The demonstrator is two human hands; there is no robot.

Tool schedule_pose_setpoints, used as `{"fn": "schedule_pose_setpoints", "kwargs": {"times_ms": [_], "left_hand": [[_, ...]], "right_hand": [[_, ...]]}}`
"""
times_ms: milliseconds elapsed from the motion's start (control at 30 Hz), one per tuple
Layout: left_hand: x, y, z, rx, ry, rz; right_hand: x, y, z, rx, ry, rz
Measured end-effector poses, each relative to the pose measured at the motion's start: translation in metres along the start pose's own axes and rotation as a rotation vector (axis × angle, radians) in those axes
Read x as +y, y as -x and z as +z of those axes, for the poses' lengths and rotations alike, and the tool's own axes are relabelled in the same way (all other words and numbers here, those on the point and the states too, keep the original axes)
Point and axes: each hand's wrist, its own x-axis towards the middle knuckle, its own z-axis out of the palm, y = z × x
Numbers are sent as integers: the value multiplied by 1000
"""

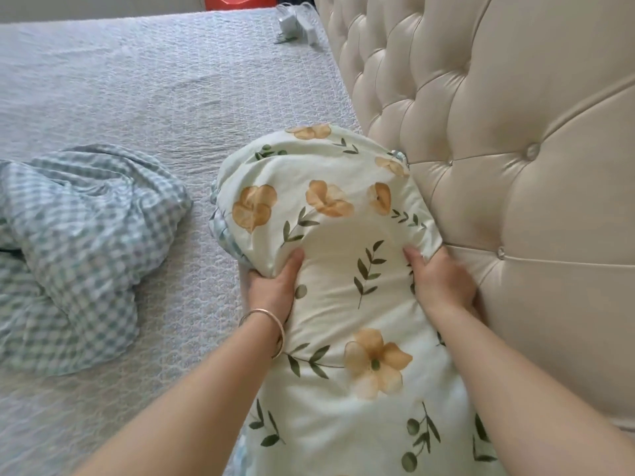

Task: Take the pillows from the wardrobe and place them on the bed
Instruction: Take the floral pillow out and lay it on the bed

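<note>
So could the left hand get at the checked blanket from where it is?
Probably yes, once it lets go: the left hand grips the floral pillow, and only bare bedspread lies between it and the checked blanket.

Bright, even daylight, soft with no hard shadows. Mild sheen on the tufted headboard [498,139]. Right hand [441,280] slightly motion-blurred; left hand [275,286] sharper. Wide-angle bend toward the edges, far corners soft, overall slight compression softness.
</note>
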Motion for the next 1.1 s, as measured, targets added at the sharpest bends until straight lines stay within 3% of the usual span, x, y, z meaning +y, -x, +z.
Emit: {"fn": "schedule_pose_setpoints", "kwargs": {"times_ms": [133,233,333,400,600,700,800,867,900,1100], "left_hand": [[16,13,4,151,-258,43],[25,48,-4,209,-582,366],[0,86,-15,5,-972,612],[-22,98,-19,-139,-1095,550],[-21,87,-20,-248,-979,457],[-36,98,-37,-226,-621,509],[-58,117,-63,-126,-457,167],[-69,127,-76,-115,-521,-64],[-73,131,-78,-116,-583,-99],[-78,140,-82,-67,-874,-50]], "right_hand": [[-9,7,-7,-65,24,28],[-17,36,-19,25,127,-227],[-15,75,-18,-60,180,-368],[-2,94,-10,-160,203,-353],[20,90,-7,-433,297,-343],[26,97,-22,-319,192,-368],[65,124,-34,-144,179,-185],[91,142,-37,-112,197,-56],[100,148,-37,-117,228,-35],[113,144,-61,-107,379,-26]]}}
